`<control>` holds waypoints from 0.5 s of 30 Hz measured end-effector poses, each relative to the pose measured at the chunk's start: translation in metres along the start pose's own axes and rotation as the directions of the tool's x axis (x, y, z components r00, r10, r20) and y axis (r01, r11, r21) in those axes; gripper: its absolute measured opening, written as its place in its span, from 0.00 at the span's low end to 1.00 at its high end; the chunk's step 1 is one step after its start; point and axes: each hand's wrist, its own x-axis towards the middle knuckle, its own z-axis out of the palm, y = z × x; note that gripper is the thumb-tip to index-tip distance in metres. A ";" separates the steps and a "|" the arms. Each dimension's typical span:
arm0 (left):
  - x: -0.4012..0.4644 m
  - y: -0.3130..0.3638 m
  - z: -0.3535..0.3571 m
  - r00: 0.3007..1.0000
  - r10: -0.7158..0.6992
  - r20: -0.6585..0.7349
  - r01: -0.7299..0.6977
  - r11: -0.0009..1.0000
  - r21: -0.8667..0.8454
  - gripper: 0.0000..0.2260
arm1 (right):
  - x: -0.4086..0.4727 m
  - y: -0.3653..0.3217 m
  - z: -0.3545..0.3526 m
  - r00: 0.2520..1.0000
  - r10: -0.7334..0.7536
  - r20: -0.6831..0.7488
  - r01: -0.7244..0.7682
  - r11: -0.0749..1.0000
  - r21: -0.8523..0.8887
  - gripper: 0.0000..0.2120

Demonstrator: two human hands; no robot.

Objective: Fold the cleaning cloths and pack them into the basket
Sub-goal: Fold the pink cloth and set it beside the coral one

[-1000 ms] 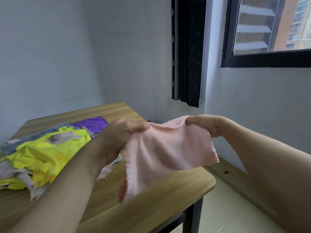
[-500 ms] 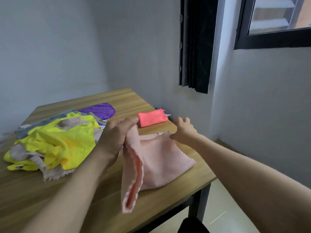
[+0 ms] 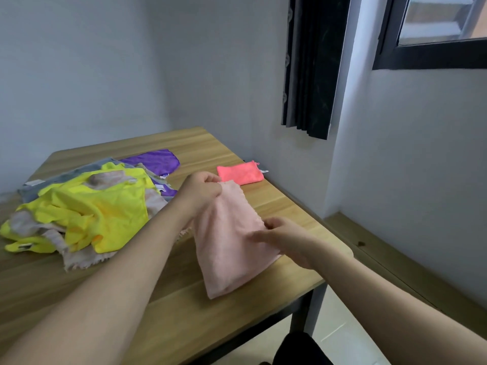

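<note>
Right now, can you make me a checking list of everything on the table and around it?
Surface: wooden table, bare wood showing at the near edge.
Job's things: pale pink cloth folded over, lying on the table; coral cloth folded, near the far right edge; heap of unfolded cloths, yellow, grey, beige and purple, at the left. No basket in view.
Clutter: nothing seen.
Grippers: left hand pinches the pink cloth's far end; right hand rests on its right side, fingers on the fabric.
Cables: nothing seen.
Surroundings: grey walls, dark curtain, window, wooden ledge at right.
</note>
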 end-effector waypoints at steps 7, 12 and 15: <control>0.001 -0.034 0.009 0.956 -0.170 0.238 0.054 0.902 0.429 0.02 | -0.011 -0.016 -0.011 0.979 0.188 0.075 -0.168 0.961 -0.221 0.16; 0.013 -0.039 0.033 0.953 -0.144 0.266 0.062 0.953 0.296 0.10 | -0.009 -0.018 -0.017 0.992 0.126 -0.018 -0.123 0.911 -0.394 0.08; 0.025 -0.036 0.050 0.991 -0.084 0.101 0.066 0.983 0.171 0.11 | -0.001 -0.017 -0.022 0.987 0.032 -0.160 -0.121 0.802 -0.585 0.07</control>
